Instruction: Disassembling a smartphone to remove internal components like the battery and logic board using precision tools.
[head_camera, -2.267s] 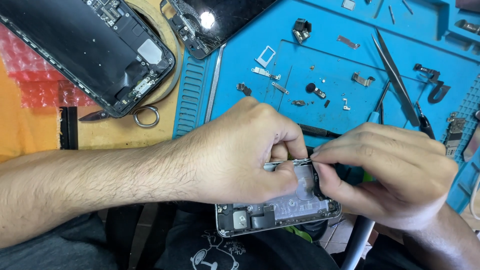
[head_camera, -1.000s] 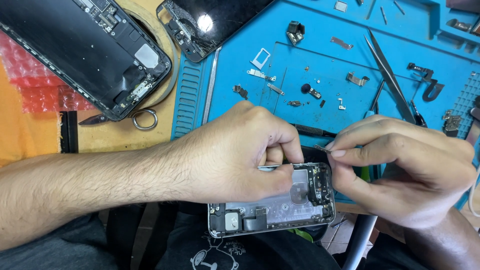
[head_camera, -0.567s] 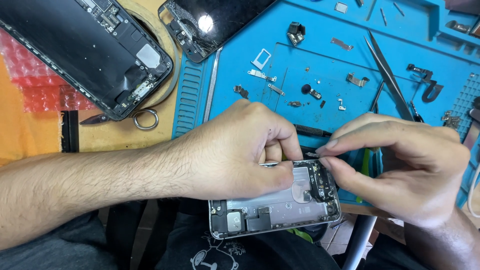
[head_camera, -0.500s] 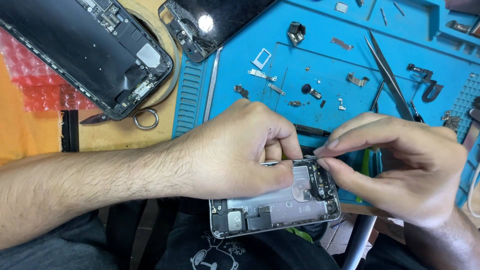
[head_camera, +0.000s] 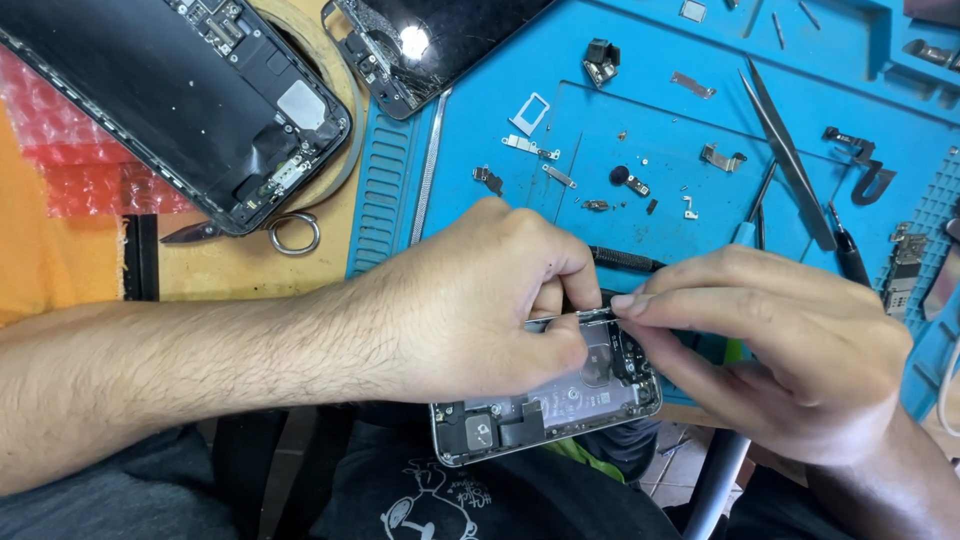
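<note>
Left hand (head_camera: 470, 300) gripping open phone body (head_camera: 550, 405) at near edge of blue mat (head_camera: 640, 120), over lap. Right hand (head_camera: 790, 350) fingers (head_camera: 650, 300) pinched on small part at phone's top edge. Tweezers (head_camera: 790, 155), loose screws (head_camera: 640, 160) and brackets (head_camera: 720, 155) on mat; second phone (head_camera: 190, 100) on table (head_camera: 60, 270), left.

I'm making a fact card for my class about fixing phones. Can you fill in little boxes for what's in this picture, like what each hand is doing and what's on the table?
Left hand: grips the open silver phone housing, thumb pressed on its inside
Right hand: fingers pinch at the housing's top edge
Work surface: blue rubber repair mat
Loose parts: small metal screws and brackets scattered on the mat
Tools: long metal tweezers lying on the mat
Nearby: larger black opened phone on the wooden table, cracked black screen
</note>
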